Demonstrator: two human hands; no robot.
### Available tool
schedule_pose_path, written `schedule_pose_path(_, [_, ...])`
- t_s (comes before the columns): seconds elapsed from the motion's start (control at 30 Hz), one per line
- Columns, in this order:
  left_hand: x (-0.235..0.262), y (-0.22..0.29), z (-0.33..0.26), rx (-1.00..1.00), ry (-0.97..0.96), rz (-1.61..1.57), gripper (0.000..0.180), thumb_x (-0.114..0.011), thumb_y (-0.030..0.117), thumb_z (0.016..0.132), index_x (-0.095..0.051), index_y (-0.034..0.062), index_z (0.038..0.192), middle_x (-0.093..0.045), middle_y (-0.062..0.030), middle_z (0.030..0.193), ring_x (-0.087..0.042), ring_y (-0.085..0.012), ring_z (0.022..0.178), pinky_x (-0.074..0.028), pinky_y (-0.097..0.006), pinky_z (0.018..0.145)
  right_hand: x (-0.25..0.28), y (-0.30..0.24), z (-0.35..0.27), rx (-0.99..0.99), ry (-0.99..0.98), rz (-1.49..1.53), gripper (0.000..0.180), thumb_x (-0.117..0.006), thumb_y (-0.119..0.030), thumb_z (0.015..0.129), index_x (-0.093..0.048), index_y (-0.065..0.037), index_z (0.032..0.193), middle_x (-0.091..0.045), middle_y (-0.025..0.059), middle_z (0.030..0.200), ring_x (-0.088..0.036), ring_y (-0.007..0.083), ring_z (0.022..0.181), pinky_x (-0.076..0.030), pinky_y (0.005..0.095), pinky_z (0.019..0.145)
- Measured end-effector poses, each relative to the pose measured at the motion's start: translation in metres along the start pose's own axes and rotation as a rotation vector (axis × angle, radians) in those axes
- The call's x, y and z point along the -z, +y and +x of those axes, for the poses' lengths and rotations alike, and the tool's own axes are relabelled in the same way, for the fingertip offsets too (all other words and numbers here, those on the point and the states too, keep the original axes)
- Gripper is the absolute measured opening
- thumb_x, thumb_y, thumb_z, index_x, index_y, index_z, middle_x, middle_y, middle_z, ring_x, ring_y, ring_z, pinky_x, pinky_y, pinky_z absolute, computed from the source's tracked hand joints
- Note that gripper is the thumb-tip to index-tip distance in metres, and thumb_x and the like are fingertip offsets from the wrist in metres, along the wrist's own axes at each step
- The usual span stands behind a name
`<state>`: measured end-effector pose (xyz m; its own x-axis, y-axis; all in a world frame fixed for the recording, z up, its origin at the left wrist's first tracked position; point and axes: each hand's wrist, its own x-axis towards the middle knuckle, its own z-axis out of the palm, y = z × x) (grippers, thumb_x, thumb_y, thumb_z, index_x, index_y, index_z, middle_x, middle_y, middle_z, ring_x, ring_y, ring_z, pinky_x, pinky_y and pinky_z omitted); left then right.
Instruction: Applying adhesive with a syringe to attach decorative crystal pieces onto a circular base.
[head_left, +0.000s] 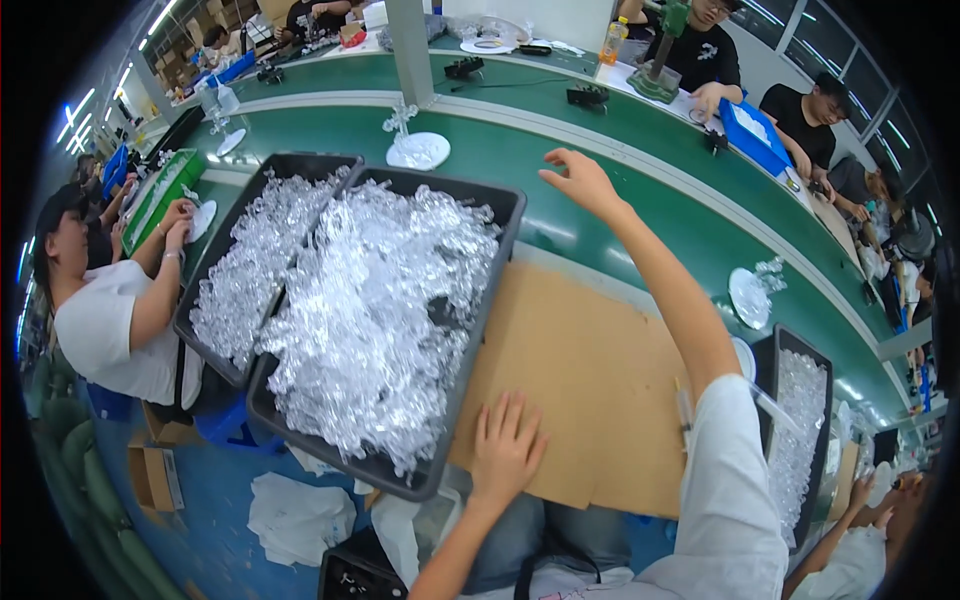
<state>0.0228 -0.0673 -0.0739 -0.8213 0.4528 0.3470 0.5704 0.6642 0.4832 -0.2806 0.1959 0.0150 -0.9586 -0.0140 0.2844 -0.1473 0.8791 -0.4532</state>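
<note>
My left hand (507, 452) lies flat with fingers spread on the near left part of a brown cardboard sheet (580, 390), beside a black bin. My right hand (583, 182) is stretched out over the green work surface (600, 225), past the sheet's far edge. Its fingers are slightly bent and apart, with nothing in them. The large black bin (478, 375) left of the sheet is heaped with clear plastic parts (370, 300). Nearest to my right hand on the far side stands a white round disc (418, 152) with a clear plastic figure-like piece (400, 118) on it.
A second black bin (235, 370) of clear parts adjoins the large one. At right, another black bin (820, 440) holds clear pieces, near a white disc (748, 298). A thin syringe-like tube (684, 412) lies on the cardboard's right edge. Co-workers sit at left and across.
</note>
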Motion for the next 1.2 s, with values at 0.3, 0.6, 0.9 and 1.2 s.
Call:
schedule_pose_path(0.3, [0.005, 0.002, -0.004, 0.092, -0.075, -0.01, 0.042, -0.068, 0.03, 0.08, -0.062, 0.0164, 0.119, -0.051, -0.01, 0.134, -0.046, -0.0308, 0.125, -0.036, -0.05, 0.101, -0.088, -0.099, 0.176, 0.519, 0.008, -0.174, 0.06, -0.063, -0.018, 0.082, -0.04, -0.017, 0.138, -0.039, 0.0166, 0.142, -0.043, 0.0315, 0.128, -0.039, 0.0404, 0.104])
schedule_pose_path(0.6, [0.003, 0.001, -0.005, 0.106, -0.052, -0.036, 0.038, -0.069, 0.029, 0.08, -0.063, 0.0162, 0.115, -0.053, -0.0095, 0.131, -0.047, -0.0299, 0.125, -0.036, -0.05, 0.101, -0.076, -0.068, 0.191, 0.643, 0.217, -0.485, 0.019, -0.064, -0.019, 0.079, -0.059, -0.019, 0.098, -0.061, 0.0027, 0.089, -0.064, 0.0225, 0.084, -0.053, 0.038, 0.065])
schedule_pose_path(0.9, [0.002, -0.003, -0.001, 0.054, 0.006, -0.022, 0.031, -0.065, 0.023, 0.082, -0.064, 0.0096, 0.11, -0.053, -0.013, 0.129, -0.046, -0.0318, 0.124, -0.034, -0.051, 0.104, 0.123, 0.001, 0.028, 0.455, 0.159, -0.265, 0.014, -0.057, -0.015, 0.091, -0.061, -0.006, 0.1, -0.063, 0.0092, 0.085, -0.061, 0.021, 0.073, -0.047, 0.0307, 0.066])
schedule_pose_path(1.2, [0.007, -0.002, -0.011, 0.164, 0.402, -0.462, 0.036, -0.05, 0.006, 0.089, -0.052, -0.0024, 0.125, -0.052, -0.0206, 0.126, -0.051, -0.0344, 0.117, -0.039, -0.039, 0.1, 0.095, -0.084, -0.193, 0.285, -0.213, 0.083, 0.011, -0.063, -0.009, 0.085, -0.063, -0.003, 0.094, -0.062, 0.01, 0.08, -0.061, 0.0192, 0.068, -0.049, 0.029, 0.062])
